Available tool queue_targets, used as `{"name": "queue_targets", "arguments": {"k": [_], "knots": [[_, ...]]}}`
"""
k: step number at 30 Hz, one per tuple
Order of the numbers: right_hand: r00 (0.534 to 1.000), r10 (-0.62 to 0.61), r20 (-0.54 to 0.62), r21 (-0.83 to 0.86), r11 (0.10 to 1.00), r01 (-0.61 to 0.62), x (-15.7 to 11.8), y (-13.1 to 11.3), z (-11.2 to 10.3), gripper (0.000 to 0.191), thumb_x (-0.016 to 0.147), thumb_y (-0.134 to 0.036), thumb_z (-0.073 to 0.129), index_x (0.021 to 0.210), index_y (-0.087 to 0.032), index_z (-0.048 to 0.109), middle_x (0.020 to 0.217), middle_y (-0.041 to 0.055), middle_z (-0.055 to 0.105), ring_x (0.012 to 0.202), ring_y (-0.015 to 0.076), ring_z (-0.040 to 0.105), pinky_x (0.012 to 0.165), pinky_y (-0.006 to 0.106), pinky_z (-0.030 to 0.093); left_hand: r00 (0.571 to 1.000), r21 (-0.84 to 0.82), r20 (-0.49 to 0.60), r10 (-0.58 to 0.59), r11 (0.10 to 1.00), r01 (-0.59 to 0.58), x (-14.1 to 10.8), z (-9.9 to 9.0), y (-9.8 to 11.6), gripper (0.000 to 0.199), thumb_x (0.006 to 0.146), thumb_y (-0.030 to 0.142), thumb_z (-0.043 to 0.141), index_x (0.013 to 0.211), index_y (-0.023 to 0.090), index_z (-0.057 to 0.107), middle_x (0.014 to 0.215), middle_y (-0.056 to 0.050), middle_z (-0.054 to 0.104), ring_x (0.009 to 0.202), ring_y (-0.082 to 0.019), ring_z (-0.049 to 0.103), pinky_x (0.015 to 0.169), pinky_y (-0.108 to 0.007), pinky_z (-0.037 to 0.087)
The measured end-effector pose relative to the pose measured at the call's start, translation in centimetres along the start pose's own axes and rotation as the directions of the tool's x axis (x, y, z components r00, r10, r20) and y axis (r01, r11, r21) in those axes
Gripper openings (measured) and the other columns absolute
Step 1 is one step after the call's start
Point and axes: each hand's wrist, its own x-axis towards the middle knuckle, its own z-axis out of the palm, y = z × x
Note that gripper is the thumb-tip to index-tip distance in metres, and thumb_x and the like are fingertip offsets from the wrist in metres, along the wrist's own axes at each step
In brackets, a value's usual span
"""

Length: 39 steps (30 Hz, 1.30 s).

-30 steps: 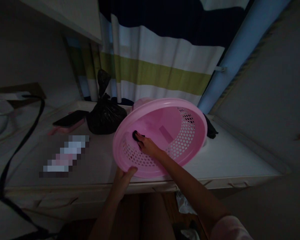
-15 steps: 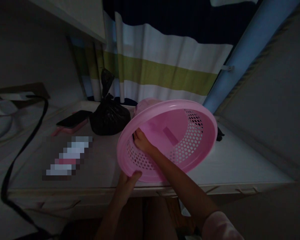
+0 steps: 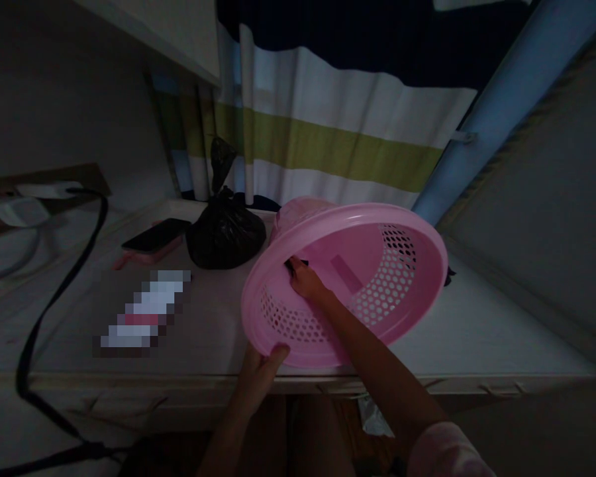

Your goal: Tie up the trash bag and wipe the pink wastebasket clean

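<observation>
A pink plastic basket (image 3: 372, 213) with holes in its wall lies tipped on the white desk, its mouth facing me. My left hand (image 3: 261, 374) grips the near lower rim, with the thumb over the edge and the fingers hidden beneath. Inside the basket, my right hand (image 3: 308, 281) is closed on a small black piece (image 3: 293, 266) near the left inner wall. Whether that piece is plastic or something else I cannot make out. Just left of the basket stands a knotted black plastic bag (image 3: 226, 232).
A phone (image 3: 156, 236) rests on a pink item at the left, behind a blurred-out object (image 3: 146, 308). A black cable (image 3: 37, 311) runs from the wall socket down past the desk (image 3: 496, 324). Behind hangs a striped curtain (image 3: 338, 142). Something black (image 3: 449, 275) shows right of the basket.
My right hand has shifted slightly rightward inside the basket, and more of the black piece shows. The left hand keeps its hold on the rim. The whole view has swung a little.
</observation>
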Motion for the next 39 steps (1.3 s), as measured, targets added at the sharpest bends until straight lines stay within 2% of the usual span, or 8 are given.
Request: {"name": "queue_targets", "arguments": {"k": [5, 12, 17, 22, 26, 29, 34, 39], "knots": [[0.983, 0.179, 0.028, -0.176, 0.969, -0.171, -1.7, 1.5, -1.3, 0.045, 0.089, -0.024, 0.034, 0.124, 0.003, 0.043, 0.132, 0.0257, 0.04, 0.123, 0.0266, 0.039, 0.103, 0.037, 0.028, 1.0, -0.01, 0.029, 0.009, 1.0, -0.008, 0.1, 0.0, 0.1, 0.043, 0.059, 0.026, 0.062, 0.101, 0.017, 0.059, 0.108, -0.009, 0.063, 0.104, -0.024, 0.055, 0.095, -0.036, 0.037], [0.941, 0.338, 0.0, -0.246, 0.912, -0.327, -2.4, 1.8, -2.0, 0.046, 0.087, -0.018, 0.034, 0.125, 0.009, 0.038, 0.135, 0.0308, 0.031, 0.128, 0.0311, 0.031, 0.102, 0.043, 0.025, 0.997, -0.057, 0.076, 0.016, 0.998, -0.011, 0.4, 0.0, -0.3, 0.044, 0.057, 0.025, 0.063, 0.1, 0.016, 0.06, 0.1, -0.008, 0.066, 0.099, -0.024, 0.057, 0.093, -0.036, 0.039], [0.959, 0.282, 0.027, -0.167, 0.947, -0.273, -1.9, 0.3, -1.5, 0.045, 0.086, -0.018, 0.035, 0.125, 0.005, 0.04, 0.133, 0.0292, 0.036, 0.126, 0.0288, 0.035, 0.101, 0.041, 0.029, 0.997, -0.092, 0.072, -0.005, 0.996, 0.012, 0.8, -0.1, -1.1, 0.052, 0.056, 0.025, 0.064, 0.107, 0.014, 0.057, 0.108, -0.01, 0.062, 0.105, -0.024, 0.055, 0.096, -0.038, 0.036], [0.984, 0.175, 0.024, -0.023, 0.984, -0.175, 0.3, -1.3, -0.8, 0.048, 0.083, -0.014, 0.035, 0.129, 0.0, 0.035, 0.132, 0.0228, 0.042, 0.115, 0.0233, 0.048, 0.096, 0.034, 0.039, 0.994, -0.093, 0.101, -0.037, 0.995, 0.046, 0.7, -0.1, -1.2, 0.054, 0.057, 0.027, 0.064, 0.109, 0.014, 0.054, 0.114, -0.012, 0.06, 0.107, -0.025, 0.053, 0.097, -0.04, 0.034], [0.994, 0.111, -0.015, 0.069, 0.992, -0.11, 2.4, -1.7, -0.4, 0.052, 0.081, -0.008, 0.029, 0.133, -0.008, 0.031, 0.13, 0.0129, 0.047, 0.114, 0.0166, 0.049, 0.097, 0.03, 0.038, 0.995, -0.044, 0.083, -0.054, 0.997, 0.058, 0.4, -0.2, -0.6, 0.051, 0.058, 0.026, 0.062, 0.107, 0.016, 0.056, 0.113, -0.011, 0.06, 0.108, -0.024, 0.053, 0.097, -0.038, 0.034], [0.995, 0.088, -0.037, 0.095, 0.992, -0.084, 3.0, -1.6, -0.3, 0.053, 0.082, -0.007, 0.022, 0.135, -0.009, 0.027, 0.127, 0.0108, 0.05, 0.115, 0.0149, 0.048, 0.099, 0.032, 0.036, 0.995, 0.012, 0.073, -0.064, 0.998, 0.064, 0.2, -0.2, -0.2, 0.043, 0.059, 0.027, 0.062, 0.101, 0.016, 0.058, 0.107, -0.011, 0.063, 0.104, -0.024, 0.055, 0.096, -0.037, 0.036], [0.996, 0.087, -0.007, 0.049, 0.995, -0.087, 1.7, -1.1, -0.5, 0.051, 0.082, -0.007, 0.027, 0.133, -0.006, 0.03, 0.128, 0.014, 0.048, 0.115, 0.0152, 0.047, 0.099, 0.029, 0.036, 0.997, 0.0, 0.033, -0.071, 0.997, 0.071, 0.1, 0.0, -0.2, 0.042, 0.059, 0.025, 0.062, 0.1, 0.016, 0.059, 0.104, -0.01, 0.064, 0.102, -0.024, 0.056, 0.093, -0.038, 0.038], [0.988, 0.137, 0.072, -0.106, 0.986, -0.129, -0.8, 0.4, -1.6, 0.048, 0.081, -0.009, 0.038, 0.128, -0.003, 0.038, 0.133, 0.0193, 0.041, 0.117, 0.0198, 0.046, 0.098, 0.03, 0.035, 1.0, -0.018, 0.024, 0.014, 1.0, -0.013, 0.0, 0.1, -0.1, 0.043, 0.059, 0.025, 0.062, 0.101, 0.017, 0.059, 0.106, -0.009, 0.063, 0.103, -0.023, 0.056, 0.093, -0.035, 0.038]]}}
